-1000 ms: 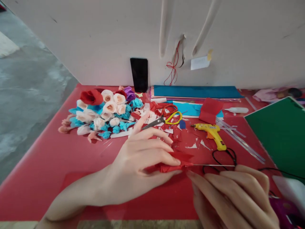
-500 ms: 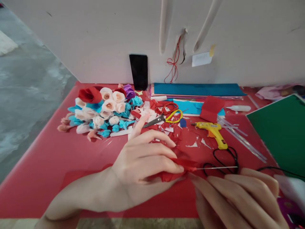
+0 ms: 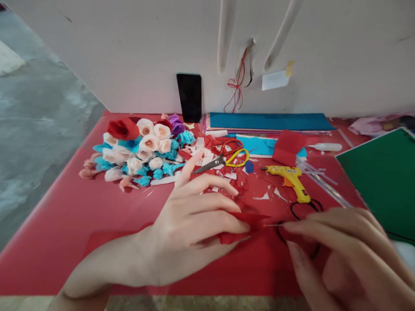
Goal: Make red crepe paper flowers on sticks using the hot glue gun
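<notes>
My left hand [image 3: 194,220] rests on the red table [image 3: 65,224] and pinches a folded piece of red crepe paper [image 3: 246,224] between thumb and fingers. A thin metal wire [image 3: 274,225] sticks out of the paper toward the right. My right hand [image 3: 343,255] is at the lower right, its fingertips closed on that wire just past the paper. A yellow glue gun [image 3: 290,179] lies beyond the hands, with its black cord [image 3: 303,211] looping under my right hand.
A heap of paper roses [image 3: 142,149] in white, blue and red lies at the back left. Yellow-handled scissors [image 3: 227,160], red scraps, blue paper sheets [image 3: 269,122], a black phone [image 3: 189,97] against the wall, clear glue sticks [image 3: 324,183] and a green board [image 3: 385,181] surround the work spot.
My right hand has risen and slid left along the wire, so less of the wire shows. My left hand keeps its grip on the red paper.
</notes>
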Demonstrator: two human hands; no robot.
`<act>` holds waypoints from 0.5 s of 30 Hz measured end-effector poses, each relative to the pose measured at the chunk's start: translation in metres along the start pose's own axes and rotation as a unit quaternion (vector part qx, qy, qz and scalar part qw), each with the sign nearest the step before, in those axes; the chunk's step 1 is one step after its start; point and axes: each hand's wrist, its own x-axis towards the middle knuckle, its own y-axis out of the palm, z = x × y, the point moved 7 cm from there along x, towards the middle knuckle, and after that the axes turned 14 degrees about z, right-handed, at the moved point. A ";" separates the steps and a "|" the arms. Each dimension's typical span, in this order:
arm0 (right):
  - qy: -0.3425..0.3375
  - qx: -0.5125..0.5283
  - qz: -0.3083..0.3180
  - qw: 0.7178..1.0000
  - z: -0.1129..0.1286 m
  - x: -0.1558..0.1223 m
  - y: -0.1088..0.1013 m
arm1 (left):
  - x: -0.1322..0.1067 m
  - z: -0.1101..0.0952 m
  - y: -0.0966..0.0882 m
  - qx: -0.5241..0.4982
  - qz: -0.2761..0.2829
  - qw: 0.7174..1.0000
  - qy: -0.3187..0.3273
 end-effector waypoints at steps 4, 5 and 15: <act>0.027 0.068 0.079 0.994 -0.013 0.012 0.014 | -0.001 -0.002 0.002 -0.001 0.006 1.000 0.010; 0.024 0.089 0.097 0.991 -0.014 0.014 0.019 | -0.001 -0.002 0.002 -0.001 0.012 1.000 0.010; 0.011 0.204 0.146 0.968 -0.012 0.017 0.030 | 0.007 -0.006 0.004 0.020 0.077 0.996 0.037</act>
